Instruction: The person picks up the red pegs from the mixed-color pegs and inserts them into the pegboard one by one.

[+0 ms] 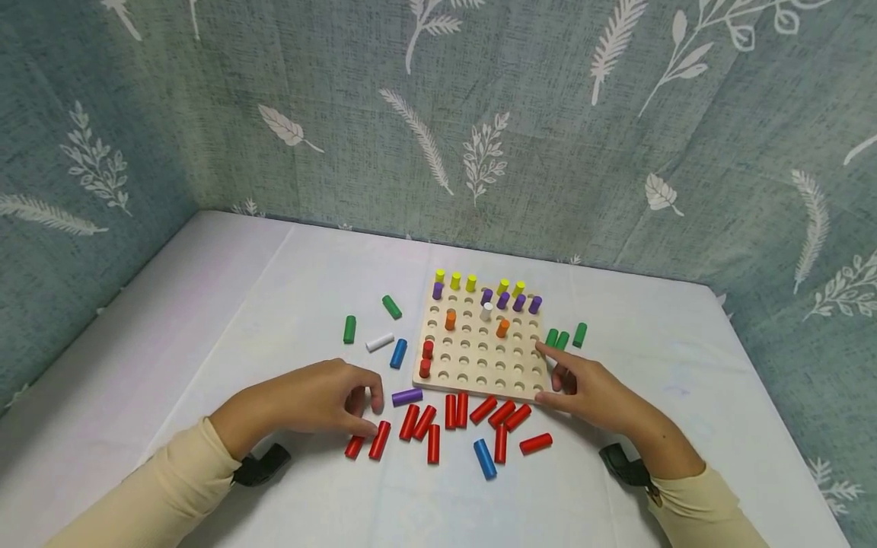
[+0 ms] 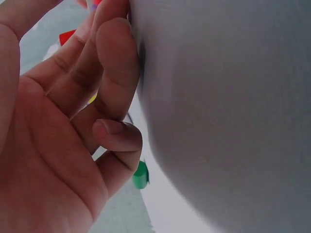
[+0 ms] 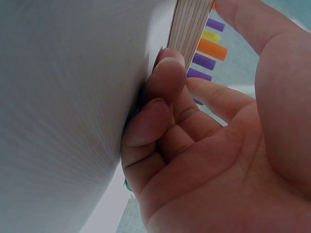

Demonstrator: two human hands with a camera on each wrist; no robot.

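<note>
A wooden pegboard lies mid-table with rows of round holes. Yellow pegs and purple pegs stand along its far side; a white peg, two orange pegs and two red pegs stand nearer. My right hand holds the board's near right corner, thumb at the front edge and index finger at the right side. The other fingers curl by its layered edge. My left hand hovers with loosely bent fingers, its thumb right at a loose red peg. Nothing shows in its grasp.
Several loose red pegs lie before the board, with a blue peg among them. Left of it are a purple peg, another blue peg, a white peg and green pegs. More green pegs lie right.
</note>
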